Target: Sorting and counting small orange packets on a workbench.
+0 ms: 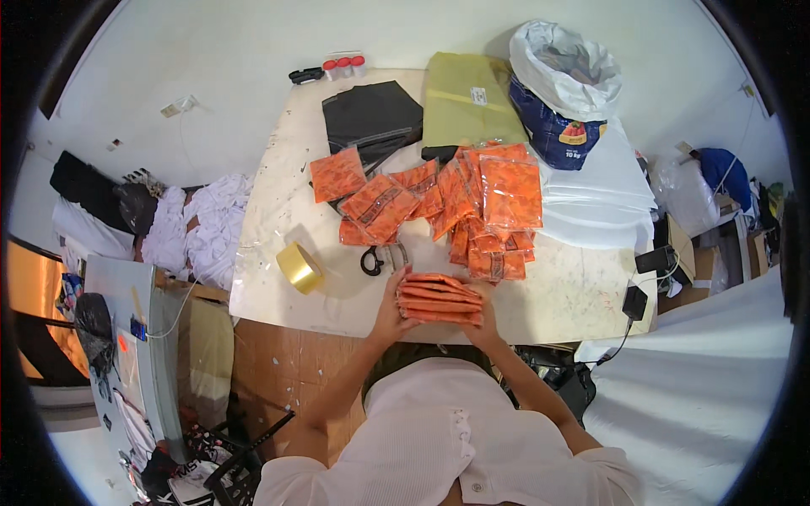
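At the table's front edge I grip a stack of orange plastic packets (440,299) between both hands. My left hand (391,310) closes on the stack's left end, my right hand (483,319) on its right end. Beyond them lies a loose pile of similar flat orange packets (511,194) in clear plastic, spread across the middle of the table. Just past my left hand is a small tool with a black loop handle (371,261), perhaps scissors, partly hidden. A roll of yellowish tape (299,268) rests to the left.
Behind the pile lie black plastic bags (371,114) and a yellow-green package (468,105). A blue-and-white sack (557,126) stands back right beside white sheets (595,202). Red-capped containers (344,66) sit at the far edge. Black power adapters (634,302) with cables lie at the right edge.
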`<state>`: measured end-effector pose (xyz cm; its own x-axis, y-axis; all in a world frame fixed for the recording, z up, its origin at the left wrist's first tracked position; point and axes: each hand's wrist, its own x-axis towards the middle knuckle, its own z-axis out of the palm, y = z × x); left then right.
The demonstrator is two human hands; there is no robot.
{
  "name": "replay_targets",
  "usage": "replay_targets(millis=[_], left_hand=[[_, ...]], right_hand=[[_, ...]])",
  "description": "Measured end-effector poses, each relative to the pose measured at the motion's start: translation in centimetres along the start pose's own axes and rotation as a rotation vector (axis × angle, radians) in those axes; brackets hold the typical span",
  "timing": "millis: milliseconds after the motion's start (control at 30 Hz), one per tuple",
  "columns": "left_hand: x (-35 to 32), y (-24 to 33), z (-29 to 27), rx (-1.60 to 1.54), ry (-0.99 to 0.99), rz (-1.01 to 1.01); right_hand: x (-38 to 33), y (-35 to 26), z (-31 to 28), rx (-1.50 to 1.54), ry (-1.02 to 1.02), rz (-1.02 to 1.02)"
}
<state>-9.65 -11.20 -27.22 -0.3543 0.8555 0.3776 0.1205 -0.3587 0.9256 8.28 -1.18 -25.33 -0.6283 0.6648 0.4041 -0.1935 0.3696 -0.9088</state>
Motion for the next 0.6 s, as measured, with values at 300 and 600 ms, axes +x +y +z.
replay_targets(millis=[300,600], left_hand=[[0.1,-2.4,-1.2,0.026,-0.166,-0.071],[0.6,-0.3,1.3,0.07,0.114,-0.128]], right_hand=[[-1.0,1.8,1.1,-0.127,0.035,0.003],[0.4,-1.5,0.9,-0.084,0.086,0.25]])
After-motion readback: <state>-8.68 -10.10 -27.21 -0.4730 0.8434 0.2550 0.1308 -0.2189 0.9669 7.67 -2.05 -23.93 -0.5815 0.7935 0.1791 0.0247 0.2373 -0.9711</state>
